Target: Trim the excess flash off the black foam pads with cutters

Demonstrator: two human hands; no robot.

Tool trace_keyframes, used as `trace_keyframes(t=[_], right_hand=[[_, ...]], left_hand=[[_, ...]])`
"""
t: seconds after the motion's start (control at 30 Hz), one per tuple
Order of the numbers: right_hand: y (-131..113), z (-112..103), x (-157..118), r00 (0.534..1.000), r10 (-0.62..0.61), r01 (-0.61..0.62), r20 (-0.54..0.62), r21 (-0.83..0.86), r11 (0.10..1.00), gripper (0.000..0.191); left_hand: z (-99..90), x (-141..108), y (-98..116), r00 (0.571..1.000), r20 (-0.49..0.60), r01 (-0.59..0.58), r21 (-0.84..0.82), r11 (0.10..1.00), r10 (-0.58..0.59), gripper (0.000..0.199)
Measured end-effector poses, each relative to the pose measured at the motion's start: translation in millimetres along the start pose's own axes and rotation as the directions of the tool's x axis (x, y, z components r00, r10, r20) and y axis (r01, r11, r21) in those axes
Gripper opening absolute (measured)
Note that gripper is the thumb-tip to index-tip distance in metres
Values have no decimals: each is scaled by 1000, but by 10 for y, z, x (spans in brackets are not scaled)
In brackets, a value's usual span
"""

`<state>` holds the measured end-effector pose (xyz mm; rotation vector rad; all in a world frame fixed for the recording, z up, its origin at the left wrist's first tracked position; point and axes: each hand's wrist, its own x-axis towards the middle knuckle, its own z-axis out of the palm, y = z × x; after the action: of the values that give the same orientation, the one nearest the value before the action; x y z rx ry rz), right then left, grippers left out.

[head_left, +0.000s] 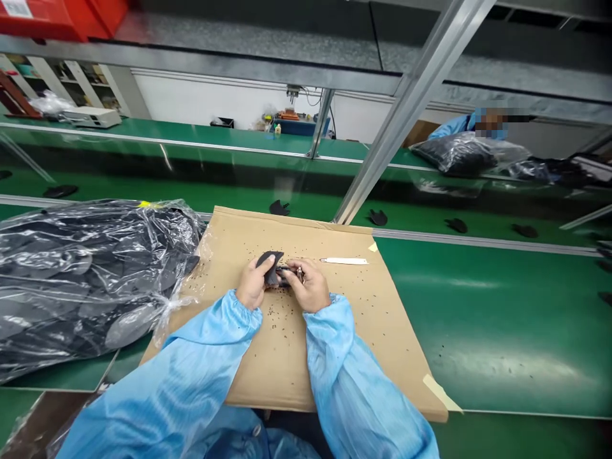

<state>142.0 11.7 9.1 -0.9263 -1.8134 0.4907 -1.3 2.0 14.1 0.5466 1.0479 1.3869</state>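
Two blue sleeves (201, 357) reach forward over a sheet of brown cardboard (268, 376), which lies on a green tabletop (454, 306) with a strip of pale tape (442, 392) at its near right corner. Small black specks (280, 312) are scattered over the cardboard, thickest just below and around the hands. Near the middle of the sheet, the left hand (251, 284) pinches a curved black piece (271, 262), its thumb laid on the face of the piece. The right hand (312, 288) is curled round a small dark tool (283, 275) with a shiny part showing between the fingers; the tool's end is at the right edge of the black piece, though whether it touches is too small to tell. Beyond the right hand a slim white implement (347, 261) lies flat on the cardboard. To the left, a large clear bag (95, 280) filled with dark pieces rests beside the sheet, its knotted end overlapping the cardboard. Past the far edge, separate black pieces (377, 217) lie spaced along a green strip (325, 207), and a slanting metal post (411, 115) rises there. A red bin (62, 19) sits at upper left, on the overhead shelf. Farther off, a green bench (191, 132) carries a pale box (90, 116), and at right a co-worker in blue (452, 127) is behind a stuffed plastic bag (459, 153).
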Motion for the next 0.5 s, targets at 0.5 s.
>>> trace_keyframes(t=[0.5], right_hand=[[11, 35, -26, 996, 79, -77, 29, -61, 995, 16]], left_hand=[[-5, 1, -27, 996, 89, -2, 42, 999, -2, 51]])
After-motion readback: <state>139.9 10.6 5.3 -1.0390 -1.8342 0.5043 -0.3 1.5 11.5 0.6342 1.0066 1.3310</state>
